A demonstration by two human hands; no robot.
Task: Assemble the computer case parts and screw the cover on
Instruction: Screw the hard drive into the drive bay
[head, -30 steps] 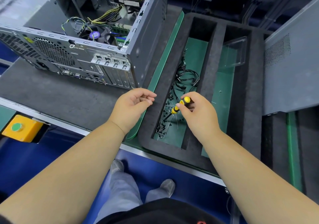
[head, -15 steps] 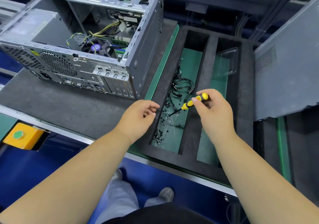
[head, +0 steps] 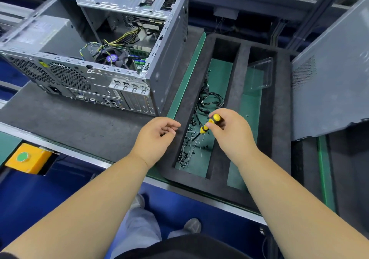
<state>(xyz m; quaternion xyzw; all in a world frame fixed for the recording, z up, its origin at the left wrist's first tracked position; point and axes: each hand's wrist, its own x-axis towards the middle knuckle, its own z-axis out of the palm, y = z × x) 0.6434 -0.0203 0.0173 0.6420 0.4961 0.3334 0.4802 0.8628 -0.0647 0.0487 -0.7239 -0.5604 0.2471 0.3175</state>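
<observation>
An open grey computer case (head: pixel 103 79) lies on the dark mat at upper left, its fan, cables and board exposed. My right hand (head: pixel 231 135) grips a yellow-and-black screwdriver (head: pixel 208 126), tip pointing down-left over several small black screws (head: pixel 189 139) in the left slot of a black foam tray (head: pixel 217 166). My left hand (head: pixel 154 138) hovers at the tray's left rim, fingers loosely curled with the fingertips together; whether it holds a screw is not visible. The grey side cover (head: pixel 329 83) leans at the right.
Black cables (head: pixel 209 101) lie in the tray's left slot and a clear plastic box (head: pixel 259 75) in its right slot. A yellow box with a green button (head: pixel 26 157) sits at the bench's front left edge. My feet show below on the blue floor.
My right hand lifted the screwdriver off the screws and brought it back down over them. My left hand stayed by the tray's left rim. My view tilted up, showing more of the case.
</observation>
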